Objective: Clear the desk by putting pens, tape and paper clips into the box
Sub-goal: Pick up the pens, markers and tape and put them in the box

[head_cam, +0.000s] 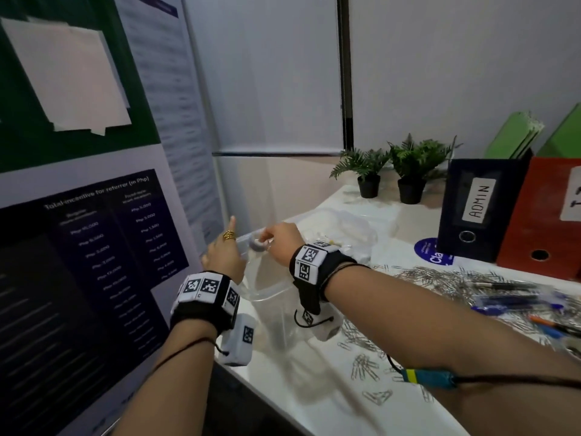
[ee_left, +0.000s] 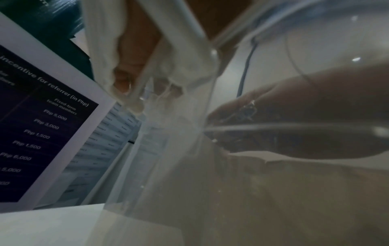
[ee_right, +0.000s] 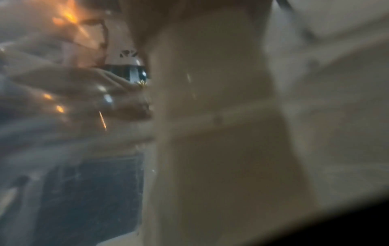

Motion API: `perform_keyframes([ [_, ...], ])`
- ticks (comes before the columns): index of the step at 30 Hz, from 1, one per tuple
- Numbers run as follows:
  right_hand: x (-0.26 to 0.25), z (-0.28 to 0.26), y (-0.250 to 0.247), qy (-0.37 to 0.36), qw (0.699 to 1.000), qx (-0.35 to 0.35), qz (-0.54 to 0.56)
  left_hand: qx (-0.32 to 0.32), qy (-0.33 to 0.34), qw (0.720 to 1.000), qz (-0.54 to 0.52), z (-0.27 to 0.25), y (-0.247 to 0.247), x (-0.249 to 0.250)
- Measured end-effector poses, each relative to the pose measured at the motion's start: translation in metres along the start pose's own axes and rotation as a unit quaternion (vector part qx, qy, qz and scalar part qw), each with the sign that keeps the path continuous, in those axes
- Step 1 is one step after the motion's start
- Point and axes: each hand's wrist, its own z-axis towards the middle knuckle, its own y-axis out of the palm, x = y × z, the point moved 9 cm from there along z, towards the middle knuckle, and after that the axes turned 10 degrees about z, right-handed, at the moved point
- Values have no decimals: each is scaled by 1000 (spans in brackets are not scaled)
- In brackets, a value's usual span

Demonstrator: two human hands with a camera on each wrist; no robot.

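Right hand [head_cam: 280, 239] grip pinching tape roll [head_cam: 257, 243] (grey-white) over clear box [head_cam: 273, 294]; left grip unclear.

box [head_cam: 267, 297]: clear glossy plastic | paper clips [head_cam: 440, 275]: shiny metal | desk [head_cam: 314, 388]: smooth white

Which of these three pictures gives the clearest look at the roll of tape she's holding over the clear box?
The head view: the roll of tape shows in the right hand, above the far rim of the clear box, beside the left hand. In both wrist views the tape cannot be made out: they look through the plastic, and the right one is badly blurred.
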Motion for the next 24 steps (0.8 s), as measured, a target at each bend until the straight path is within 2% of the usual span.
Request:
perform_keyframes([
  [3,0,0,22,-38,993,-56,-98,-20,0,995,-97,-1,8,-6],
  [6,-1,3,19,-55,988,-30,-142,-38,5,994,-98,1,12,-6],
  [8,-8,0,9,-70,989,-1,-128,-44,19,996,-75,3,13,-3],
  [10,-17,-6,-11,-94,992,67,-55,-5,26,999,-25,0,1,1],
  [12,-20,-16,-37,-119,983,140,18,76,42,995,39,-9,-21,11],
  [15,-5,-44,-81,-141,969,194,56,142,73,987,0,-31,-46,37],
  [17,22,-70,-115,-119,969,211,43,163,108,980,-39,-49,-56,64],
  [19,58,-97,-151,-72,974,216,5,167,170,970,-59,-70,-57,100],
  [22,121,-142,-200,37,978,186,-87,131,257,954,-78,-106,-37,164],
  [24,161,-175,-230,117,970,151,-151,77,293,951,-70,-133,-13,207],
])
